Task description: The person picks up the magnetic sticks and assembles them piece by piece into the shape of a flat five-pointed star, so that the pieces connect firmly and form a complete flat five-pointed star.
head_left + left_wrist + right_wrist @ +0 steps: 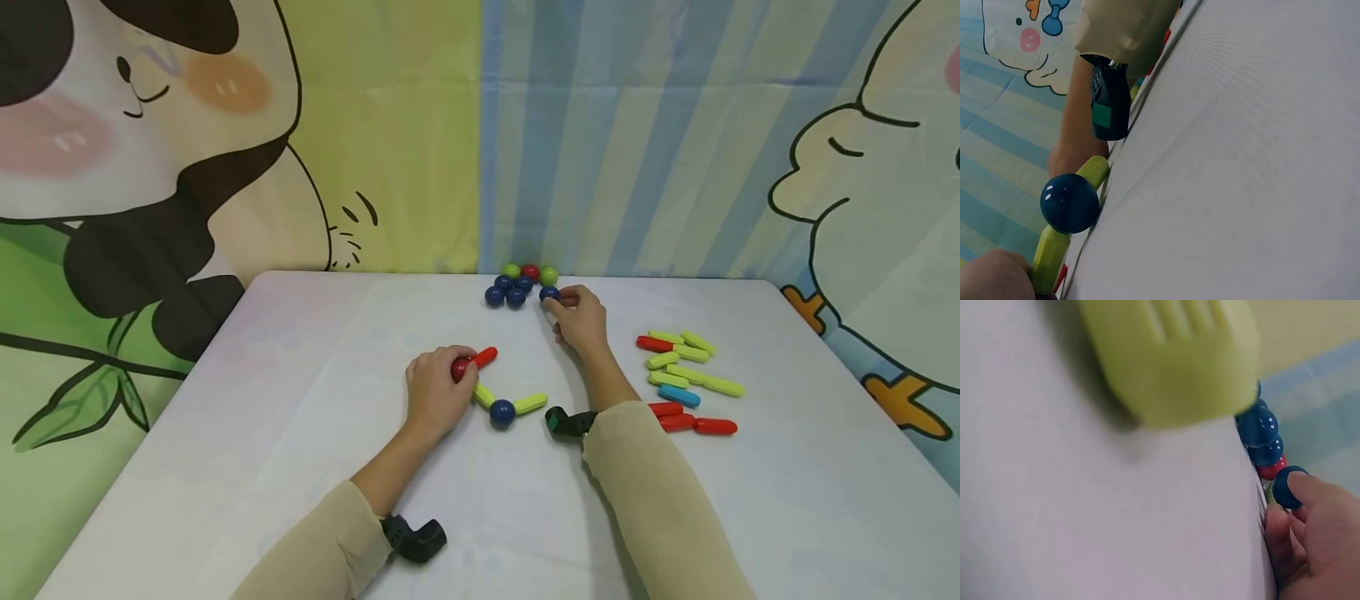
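Observation:
My left hand [438,392] holds a red ball [460,369] that joins a red rod [485,357] and a yellow-green rod [483,394]. That rod runs to a dark blue ball [502,413], from which a second yellow-green rod [531,403] sticks out to the right. Near the table's far edge, my right hand [582,319] pinches another dark blue ball [550,294] between thumb and fingers. In the right wrist view the thumb lies across that ball [1287,487]. The left wrist view shows the joined blue ball [1070,203] close up, with little of the left hand [994,278].
Beside the right hand sits a cluster of dark blue balls [504,292], with green balls [549,276] and a red ball [530,272] behind. On the right lie several yellow-green rods [705,380], red rods [716,427] and a blue rod [679,395]. A printed curtain [637,150] hangs behind the table.

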Action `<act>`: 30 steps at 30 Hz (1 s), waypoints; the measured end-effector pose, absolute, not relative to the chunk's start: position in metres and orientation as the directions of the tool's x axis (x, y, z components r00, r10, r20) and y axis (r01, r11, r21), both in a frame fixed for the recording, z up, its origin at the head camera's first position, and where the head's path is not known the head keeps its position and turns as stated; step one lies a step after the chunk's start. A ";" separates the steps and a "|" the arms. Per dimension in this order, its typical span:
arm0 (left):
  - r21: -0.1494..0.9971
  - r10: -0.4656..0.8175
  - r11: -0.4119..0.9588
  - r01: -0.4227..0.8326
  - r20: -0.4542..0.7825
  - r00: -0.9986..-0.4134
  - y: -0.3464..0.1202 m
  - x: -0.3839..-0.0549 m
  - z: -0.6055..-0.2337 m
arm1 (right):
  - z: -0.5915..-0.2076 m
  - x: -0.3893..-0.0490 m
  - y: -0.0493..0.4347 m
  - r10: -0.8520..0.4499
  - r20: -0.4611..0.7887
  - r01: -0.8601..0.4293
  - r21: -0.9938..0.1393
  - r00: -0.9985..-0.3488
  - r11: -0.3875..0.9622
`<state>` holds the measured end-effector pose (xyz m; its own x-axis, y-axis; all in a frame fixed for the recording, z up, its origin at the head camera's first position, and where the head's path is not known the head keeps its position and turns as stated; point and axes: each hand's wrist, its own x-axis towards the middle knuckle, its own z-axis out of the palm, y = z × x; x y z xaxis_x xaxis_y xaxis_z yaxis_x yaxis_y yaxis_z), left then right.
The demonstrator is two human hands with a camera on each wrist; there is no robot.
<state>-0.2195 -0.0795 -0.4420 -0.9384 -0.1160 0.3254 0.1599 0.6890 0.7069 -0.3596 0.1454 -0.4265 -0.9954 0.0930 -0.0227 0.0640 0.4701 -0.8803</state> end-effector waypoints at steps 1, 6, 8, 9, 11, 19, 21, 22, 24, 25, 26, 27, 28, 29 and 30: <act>0.709 -0.117 0.687 0.159 0.324 -0.939 -0.080 -0.219 -0.442 | -0.426 -0.359 0.146 0.083 -0.037 0.070 -0.899 -0.996 0.433; 0.724 -0.131 0.673 0.152 0.318 -0.939 -0.082 -0.219 -0.443 | -0.428 -0.354 0.147 0.030 -0.055 0.062 -0.932 -0.998 0.357; 0.731 -0.133 0.666 0.152 0.317 -0.939 -0.082 -0.218 -0.443 | -0.430 -0.352 0.147 0.023 -0.051 0.055 -0.933 -0.998 0.355; 0.732 -0.134 0.663 0.153 0.317 -0.939 -0.082 -0.218 -0.443 | -0.431 -0.351 0.148 0.021 -0.049 0.053 -0.934 -0.999 0.352; 0.735 -0.134 0.659 0.158 0.322 -0.937 -0.082 -0.218 -0.443 | -0.431 -0.348 0.148 0.012 -0.051 0.052 -0.940 -0.999 0.337; 0.740 -0.142 0.653 0.161 0.329 -0.934 -0.084 -0.219 -0.441 | -0.427 -0.332 0.146 -0.063 -0.106 0.080 -0.944 -0.992 0.320; 0.738 -0.136 0.654 0.168 0.333 -0.933 -0.084 -0.218 -0.441 | -0.425 -0.328 0.146 -0.078 -0.121 0.089 -0.940 -0.990 0.330; 0.737 -0.133 0.654 0.171 0.335 -0.933 -0.084 -0.218 -0.440 | -0.425 -0.326 0.146 -0.085 -0.127 0.092 -0.939 -0.988 0.332; 0.733 -0.125 0.656 0.180 0.341 -0.932 -0.083 -0.218 -0.440 | -0.424 -0.323 0.146 -0.098 -0.138 0.098 -0.939 -0.986 0.330; 0.732 -0.122 0.656 0.184 0.343 -0.931 -0.083 -0.218 -0.440 | -0.424 -0.322 0.146 -0.108 -0.139 0.096 -0.939 -0.984 0.331; 0.731 -0.119 0.656 0.187 0.346 -0.931 -0.083 -0.218 -0.440 | -0.424 -0.321 0.147 -0.118 -0.139 0.092 -0.939 -0.983 0.332; 0.731 -0.117 0.656 0.190 0.347 -0.931 -0.083 -0.218 -0.440 | -0.423 -0.320 0.148 -0.132 -0.138 0.087 -0.939 -0.982 0.332; 0.732 -0.115 0.654 0.191 0.346 -0.931 -0.082 -0.218 -0.440 | -0.423 -0.319 0.148 -0.147 -0.134 0.079 -0.940 -0.980 0.333; 0.733 -0.113 0.652 0.192 0.345 -0.932 -0.082 -0.218 -0.440 | -0.423 -0.318 0.148 -0.162 -0.132 0.072 -0.940 -0.978 0.333; 0.734 -0.111 0.651 0.192 0.343 -0.933 -0.081 -0.218 -0.440 | -0.422 -0.317 0.149 -0.178 -0.128 0.061 -0.940 -0.976 0.337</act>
<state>-0.2180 -0.0809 -0.4404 -0.9328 -0.1113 0.3429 0.1923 0.6510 0.7343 -0.3171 0.1490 -0.4224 -0.9757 -0.1779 -0.1275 0.0614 0.3367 -0.9396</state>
